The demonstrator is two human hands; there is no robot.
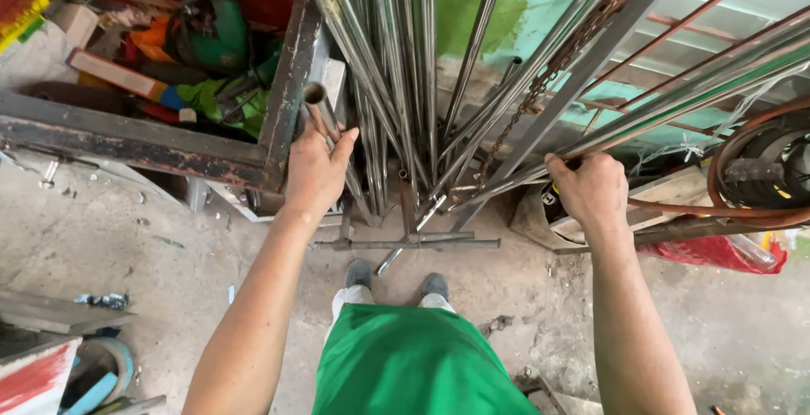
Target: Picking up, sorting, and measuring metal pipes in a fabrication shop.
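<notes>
Both hands grip steel pipes in a leaning stack.
Left hand (314, 170) clenches one pipe (321, 111) near its end; right hand (592, 191) clasps a slanted pipe (675, 111); they look stiff, heavy, slick.

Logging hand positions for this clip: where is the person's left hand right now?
In the head view, the left hand is left of centre, wrapped around a short steel tube beside the rusty metal frame, at the edge of the leaning steel rods.

Silver steel tubes (396, 61), rusty brown frame (143, 141), green apron (413, 364).
</notes>
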